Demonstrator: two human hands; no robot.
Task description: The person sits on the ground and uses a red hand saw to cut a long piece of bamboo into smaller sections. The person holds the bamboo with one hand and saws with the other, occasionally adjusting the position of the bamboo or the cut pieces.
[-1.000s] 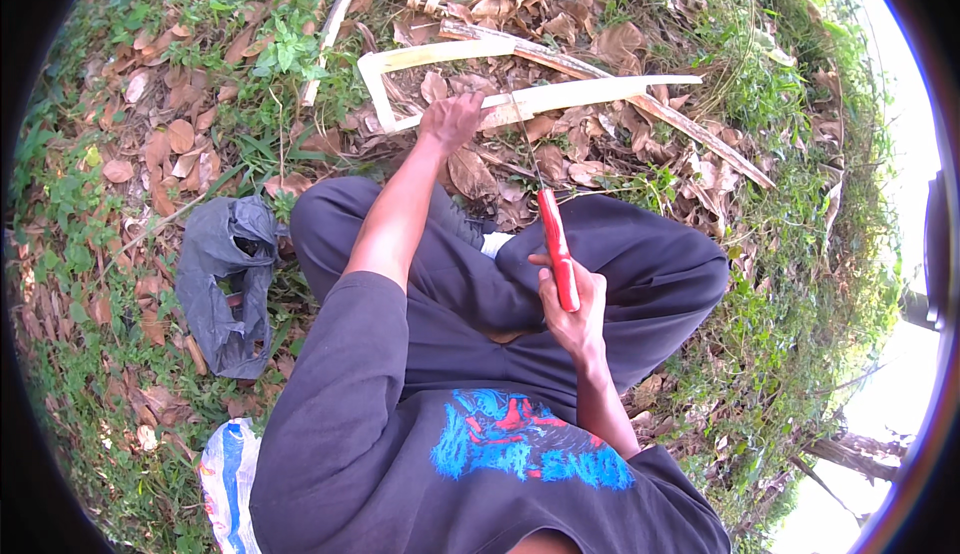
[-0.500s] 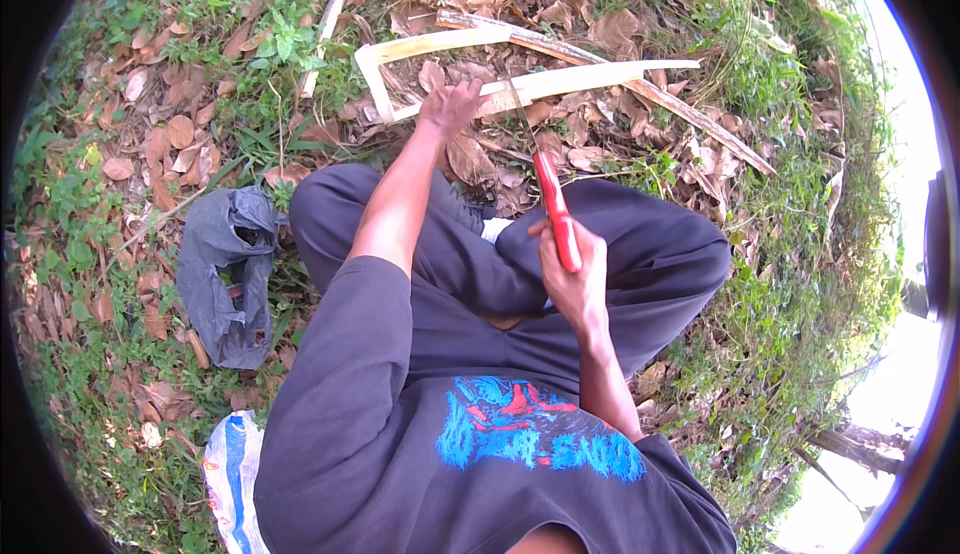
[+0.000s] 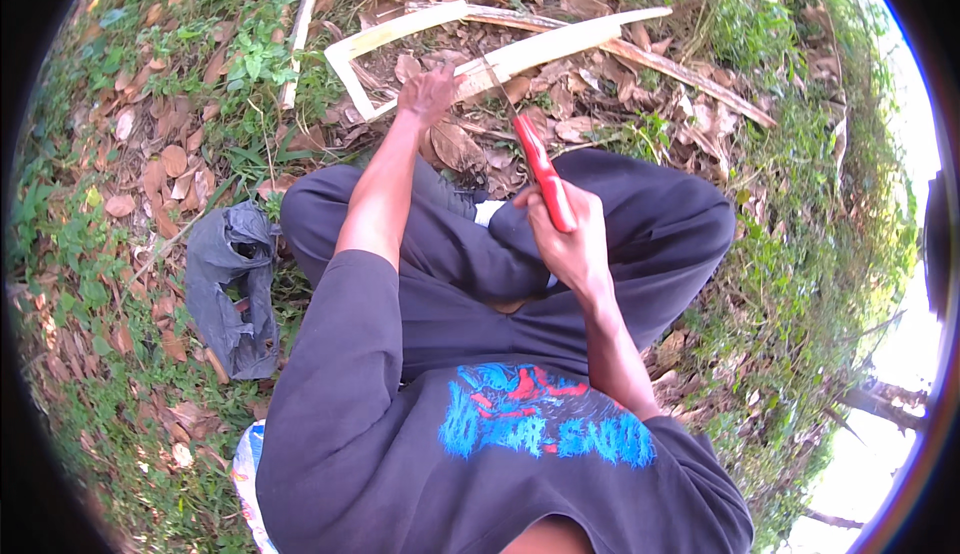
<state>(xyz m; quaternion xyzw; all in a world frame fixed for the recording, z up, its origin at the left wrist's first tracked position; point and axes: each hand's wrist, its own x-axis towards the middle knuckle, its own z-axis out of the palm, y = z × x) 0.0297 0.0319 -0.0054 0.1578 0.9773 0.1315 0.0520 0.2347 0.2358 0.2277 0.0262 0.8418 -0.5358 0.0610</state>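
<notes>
I sit cross-legged on the ground. My right hand (image 3: 572, 239) is wrapped round the red handle of a hand saw (image 3: 540, 164). The saw's thin blade points away from me, and its far part lies across a long pale wooden strip (image 3: 560, 46). Closed on the near edge of this strip, just left of the blade, is my left hand (image 3: 428, 96); its fingertips are partly hidden. The strip belongs to a bent pale frame with a corner piece (image 3: 346, 82) at the left. A brown-edged stick (image 3: 690, 82) passes beneath the strip.
A crumpled dark plastic bag (image 3: 235, 294) lies beside my left knee. Behind it, partly covered by my sleeve, is a white and blue sack (image 3: 247, 474). Another pale stick (image 3: 305, 34) rests at the far left. Dry leaves (image 3: 455, 146) and grass surround me.
The strip's right end now tilts farther away from me. My right hand and the saw have shifted slightly, with the blade still across the strip. The whole view has moved a little.
</notes>
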